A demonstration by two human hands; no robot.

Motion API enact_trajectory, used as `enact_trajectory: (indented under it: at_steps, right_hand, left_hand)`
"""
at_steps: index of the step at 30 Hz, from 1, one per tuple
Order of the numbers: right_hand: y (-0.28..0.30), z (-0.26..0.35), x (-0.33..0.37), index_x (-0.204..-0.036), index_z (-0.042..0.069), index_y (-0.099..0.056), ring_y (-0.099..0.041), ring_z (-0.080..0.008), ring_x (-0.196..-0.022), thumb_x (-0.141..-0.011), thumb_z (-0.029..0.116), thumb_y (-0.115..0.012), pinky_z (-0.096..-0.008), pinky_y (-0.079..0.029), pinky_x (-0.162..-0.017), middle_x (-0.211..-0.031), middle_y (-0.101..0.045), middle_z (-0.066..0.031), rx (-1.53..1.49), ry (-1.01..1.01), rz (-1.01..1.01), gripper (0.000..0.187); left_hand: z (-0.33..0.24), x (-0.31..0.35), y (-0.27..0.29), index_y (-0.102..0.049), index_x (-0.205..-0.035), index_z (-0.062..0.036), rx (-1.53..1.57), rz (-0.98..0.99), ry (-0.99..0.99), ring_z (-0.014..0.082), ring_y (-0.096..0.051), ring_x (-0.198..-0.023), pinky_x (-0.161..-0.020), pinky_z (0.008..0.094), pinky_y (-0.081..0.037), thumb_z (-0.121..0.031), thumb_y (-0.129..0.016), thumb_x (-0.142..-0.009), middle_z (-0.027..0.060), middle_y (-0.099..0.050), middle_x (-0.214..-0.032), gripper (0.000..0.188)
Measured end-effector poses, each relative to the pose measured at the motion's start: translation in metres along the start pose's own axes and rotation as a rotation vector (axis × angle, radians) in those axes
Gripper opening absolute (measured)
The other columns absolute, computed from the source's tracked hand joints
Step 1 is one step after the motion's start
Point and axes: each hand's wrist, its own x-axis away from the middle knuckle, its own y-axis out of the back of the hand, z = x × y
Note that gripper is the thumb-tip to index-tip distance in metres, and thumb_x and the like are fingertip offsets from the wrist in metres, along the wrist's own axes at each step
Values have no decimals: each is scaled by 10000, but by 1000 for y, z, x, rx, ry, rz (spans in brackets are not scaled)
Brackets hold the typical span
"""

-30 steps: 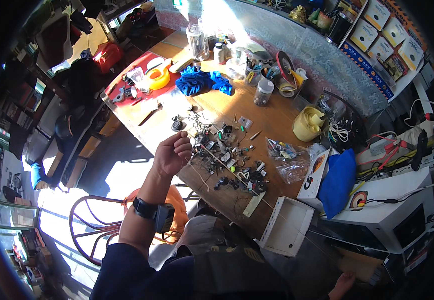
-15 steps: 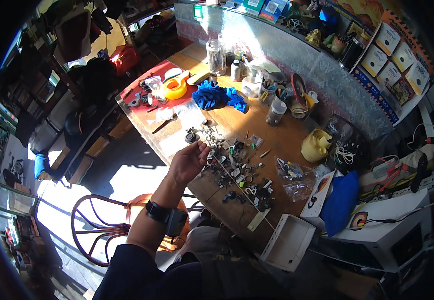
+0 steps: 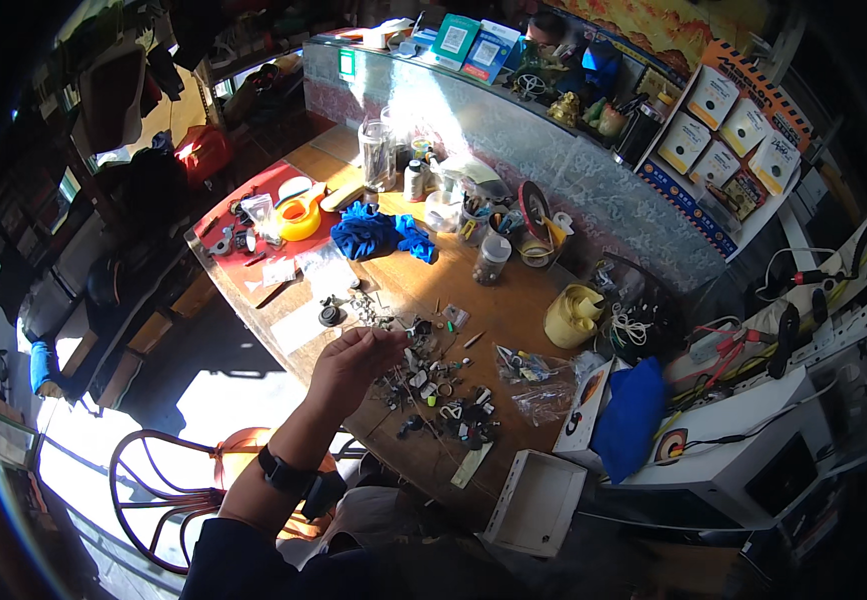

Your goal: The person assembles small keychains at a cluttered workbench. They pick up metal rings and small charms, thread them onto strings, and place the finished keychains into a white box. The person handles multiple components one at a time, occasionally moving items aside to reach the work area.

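My left hand [image 3: 352, 368], with a black strap and a dark device on its wrist, is over the left side of the wooden table [image 3: 454, 285]. Its fingertips press together and point right; whatever they may hold is too small to make out. Close under and beyond them spreads a pile of small mixed parts [image 3: 432, 385], mostly dark, with pale ones at its far end. A round black cap [image 3: 330, 315] lies just beyond the hand on a white sheet [image 3: 302, 328]. My right hand is out of view.
A crumpled blue cloth [image 3: 369, 235], a yellow tape roll [image 3: 299, 220] and a clear jar [image 3: 492, 260] stand farther back. At right are a cream container [image 3: 572, 320], plastic bags [image 3: 544, 402] and an open white box [image 3: 537, 505]. A chair [image 3: 159, 500] stands left.
The view has swung right and up. My left hand has turned from palm up with curled fingers to fingertips together pointing right, and moved slightly toward the darker parts.
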Motion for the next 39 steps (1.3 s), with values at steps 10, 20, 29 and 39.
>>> enact_trajectory:
  at_steps: [10, 20, 29, 39]
  right_hand:
    - [-285, -65, 175, -992, 60, -458, -422, -294, -1222, -917, 158, -453, -331, -464, -779, -1320, -428, -213, 86, 109, 1271, 123]
    - [-274, -98, 202, -960, 58, -423, -417, -83, -566, -925, 70, -443, -225, -348, -521, -693, -474, -36, 260, -60, 1358, 41]
    - [-293, -73, 170, -967, 46, -432, -386, -48, -558, -926, 84, -462, -202, -303, -483, -721, -457, -11, 309, 286, 1122, 63]
    - [-275, -122, 194, -955, 33, -406, -428, -74, -608, -910, 40, -462, -195, -339, -545, -715, -448, -13, 520, 207, 1549, 72]
  left_hand:
    - [43, 39, -133, -549, -996, 28, 65, 719, 602, 279, -578, -1029, -917, 367, -437, -117, -434, -932, 194, -602, -1062, 196]
    - [39, 10, -84, -565, -972, 9, 63, 29, 42, 225, -566, -1041, -879, 334, -444, -125, -454, -927, 142, -602, -1097, 180]
    - [65, 56, -44, -562, -945, 26, -281, 930, 755, 199, -611, -775, -815, 328, -464, -185, -468, -926, 104, -627, -787, 232]
    - [52, 30, -43, -551, -959, -3, -968, 448, 159, 252, -599, -947, -880, 349, -442, -162, -433, -937, 152, -618, -967, 199]
